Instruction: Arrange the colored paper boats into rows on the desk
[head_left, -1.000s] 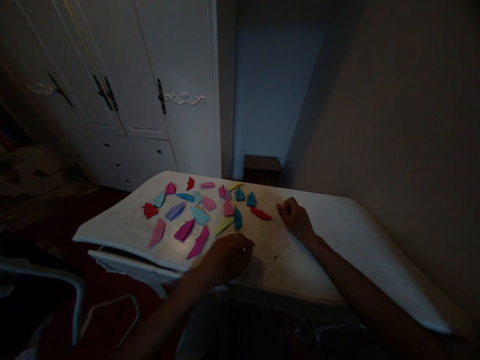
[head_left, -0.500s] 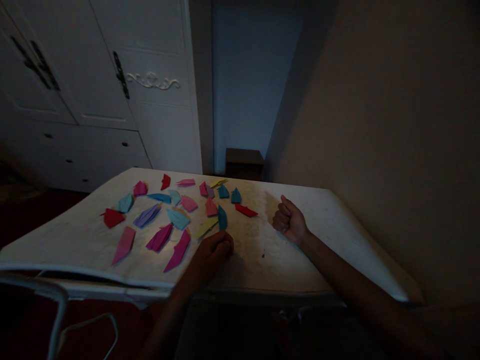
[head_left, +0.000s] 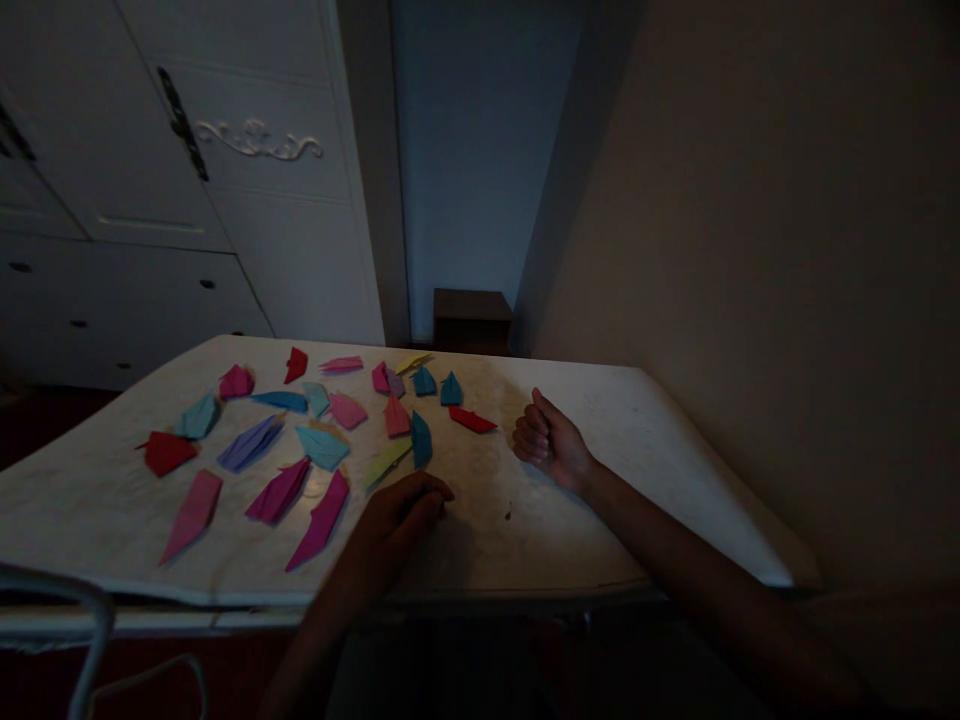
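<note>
1. My right hand (head_left: 553,445): clenched, near the red folded paper (head_left: 472,421) on the table (head_left: 480,550).
2. My left hand (head_left: 401,512): beside the yellow-green paper (head_left: 387,462); grasp, I cannot tell.
3. Light touch advisable, sparing folds.

Folded paper pieces (head_left: 281,492) in pink, red, blue, purple and yellow-green lie scattered over the left part of a long white counter (head_left: 645,430). The person's left hand (head_left: 407,508), fingers curled, is near a yellow-green folded paper piece (head_left: 386,462) and a dark teal one (head_left: 421,440). The right hand (head_left: 550,442) forms a loose fist, thumb uppermost, near a narrow red folded paper piece (head_left: 472,420). Behind the counter stand a white panelled wardrobe (head_left: 300,245) with raised scrollwork and a low brown box-shaped stand (head_left: 472,305).
</note>
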